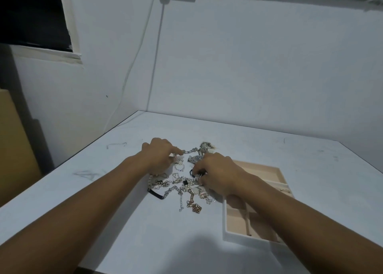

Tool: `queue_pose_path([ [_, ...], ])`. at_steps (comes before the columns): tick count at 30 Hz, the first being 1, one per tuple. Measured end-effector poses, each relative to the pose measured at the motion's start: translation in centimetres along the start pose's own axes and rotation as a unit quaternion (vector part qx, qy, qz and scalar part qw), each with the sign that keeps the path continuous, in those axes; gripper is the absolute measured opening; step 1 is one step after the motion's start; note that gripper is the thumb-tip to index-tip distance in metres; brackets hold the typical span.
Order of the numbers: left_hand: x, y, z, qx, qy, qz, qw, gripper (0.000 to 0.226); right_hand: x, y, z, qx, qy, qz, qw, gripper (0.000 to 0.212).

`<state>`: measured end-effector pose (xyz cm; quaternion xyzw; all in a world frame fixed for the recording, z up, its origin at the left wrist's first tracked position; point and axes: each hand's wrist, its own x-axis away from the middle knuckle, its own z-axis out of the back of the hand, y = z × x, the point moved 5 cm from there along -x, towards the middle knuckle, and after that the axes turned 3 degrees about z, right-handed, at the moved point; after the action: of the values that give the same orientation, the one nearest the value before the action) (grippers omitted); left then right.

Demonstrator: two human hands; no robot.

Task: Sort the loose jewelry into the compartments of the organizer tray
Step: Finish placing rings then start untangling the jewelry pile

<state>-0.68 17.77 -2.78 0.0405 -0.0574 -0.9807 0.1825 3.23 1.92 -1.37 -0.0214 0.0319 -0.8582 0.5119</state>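
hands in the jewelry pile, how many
2. The left hand pinches a silver chain at the far left of the jewelry pile; the right hand grips a dark piece at its right, beside the organizer tray.

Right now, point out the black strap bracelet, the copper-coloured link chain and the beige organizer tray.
black strap bracelet (156, 194): head view, middle of the strap.
copper-coloured link chain (194, 207): head view, bunched lower links.
beige organizer tray (246, 238): head view, near rim.
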Motion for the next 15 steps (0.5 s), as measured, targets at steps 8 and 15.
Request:
queue_pose_path([
  [8,-0.6,-0.5,-1.0,0.009,-0.013,0.000,1.000,0.023,-0.7,0.1,-0.4,-0.010,-0.027,-0.010,1.000,0.022],
  [15,-1.2,-0.5,-0.8,0.012,0.011,-0.004,1.000,0.018,-0.6,0.3,-0.1,-0.044,-0.022,-0.021,0.999,0.015],
])
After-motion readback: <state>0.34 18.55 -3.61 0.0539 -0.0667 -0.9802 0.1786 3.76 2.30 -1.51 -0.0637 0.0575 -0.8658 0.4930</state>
